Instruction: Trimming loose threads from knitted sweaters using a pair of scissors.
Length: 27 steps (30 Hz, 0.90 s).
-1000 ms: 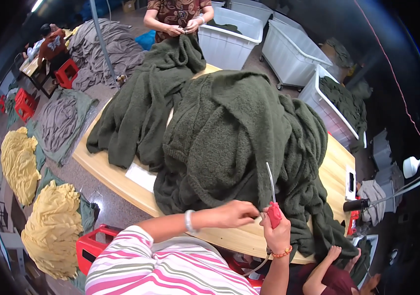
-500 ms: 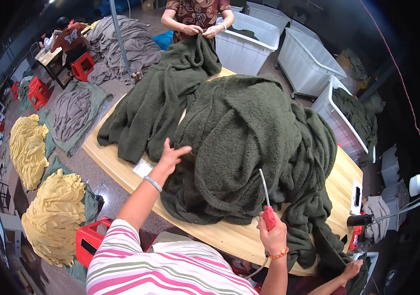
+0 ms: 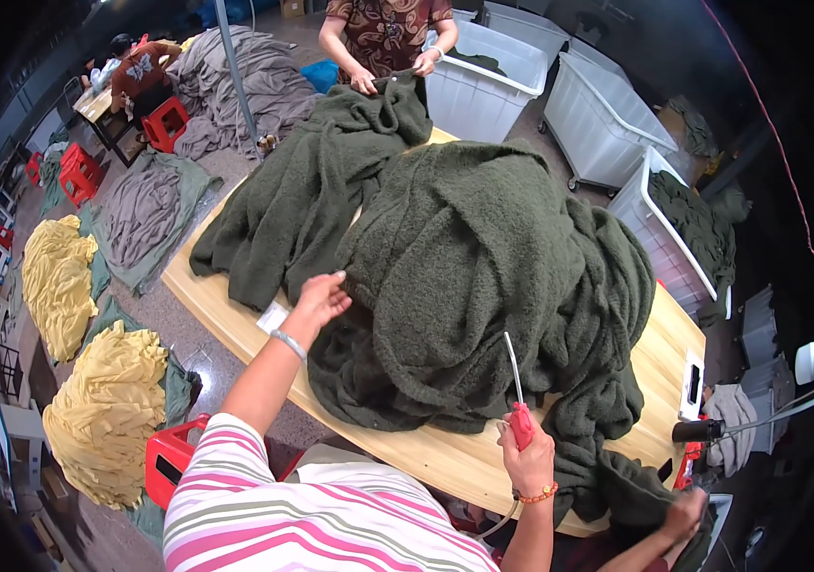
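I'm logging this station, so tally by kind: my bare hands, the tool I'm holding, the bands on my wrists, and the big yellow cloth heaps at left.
Bare hands: 2 (left hand, right hand)
Red-handled tool with thin metal tube: 1
Wrist bands: 2 (silvery bangle, red-orange beaded bracelet)
Big yellow cloth heaps: 2 (nearer heap, farther heap)
Total: 7

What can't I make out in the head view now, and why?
In the head view:
Table under the green cloth: covered by it.
Red tool: grip partly behind the right hand.
Far worker: head cut off by upper edge.
Near worker's hand, lower right: motion-blurred.
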Each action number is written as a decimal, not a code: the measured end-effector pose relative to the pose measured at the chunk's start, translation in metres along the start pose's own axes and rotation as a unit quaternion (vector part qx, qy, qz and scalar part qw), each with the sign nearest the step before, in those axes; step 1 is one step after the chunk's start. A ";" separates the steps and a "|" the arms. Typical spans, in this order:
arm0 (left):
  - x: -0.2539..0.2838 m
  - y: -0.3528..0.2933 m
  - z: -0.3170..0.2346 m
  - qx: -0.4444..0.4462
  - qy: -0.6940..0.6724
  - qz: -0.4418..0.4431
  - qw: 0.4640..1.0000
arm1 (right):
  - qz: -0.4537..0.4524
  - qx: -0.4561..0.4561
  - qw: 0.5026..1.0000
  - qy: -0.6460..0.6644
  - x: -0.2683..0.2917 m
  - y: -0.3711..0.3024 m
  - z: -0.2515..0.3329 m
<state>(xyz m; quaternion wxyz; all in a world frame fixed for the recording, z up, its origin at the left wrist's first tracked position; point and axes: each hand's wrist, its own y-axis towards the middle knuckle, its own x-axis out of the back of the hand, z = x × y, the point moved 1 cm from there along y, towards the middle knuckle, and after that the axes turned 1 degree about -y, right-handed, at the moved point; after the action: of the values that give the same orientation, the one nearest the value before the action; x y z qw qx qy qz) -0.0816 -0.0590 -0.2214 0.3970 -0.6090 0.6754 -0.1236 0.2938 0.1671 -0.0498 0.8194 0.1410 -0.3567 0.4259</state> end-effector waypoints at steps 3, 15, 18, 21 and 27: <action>-0.031 -0.076 0.034 0.052 0.069 0.065 0.994 | 0.015 -0.030 0.999 -0.006 0.006 -0.002 -0.009; -0.115 -0.206 0.097 -0.197 0.300 0.392 0.847 | -0.013 -0.016 0.998 0.055 0.011 0.004 -0.013; -0.089 -0.166 0.096 -0.047 0.112 0.239 0.963 | -0.026 -0.020 0.997 0.065 0.013 0.001 -0.018; -0.073 -0.124 0.056 -0.018 -0.090 0.044 0.995 | -0.006 -0.022 0.999 0.033 0.012 -0.004 -0.020; -0.044 -0.023 0.032 0.049 -0.268 0.112 0.956 | -0.011 -0.003 1.000 0.029 0.008 -0.002 -0.020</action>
<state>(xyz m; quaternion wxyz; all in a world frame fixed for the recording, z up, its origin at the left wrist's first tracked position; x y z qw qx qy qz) -0.0456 -0.0131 -0.2102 0.6043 -0.5198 0.6012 0.0564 0.3079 0.1813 -0.0578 0.8347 0.1303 -0.3324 0.4194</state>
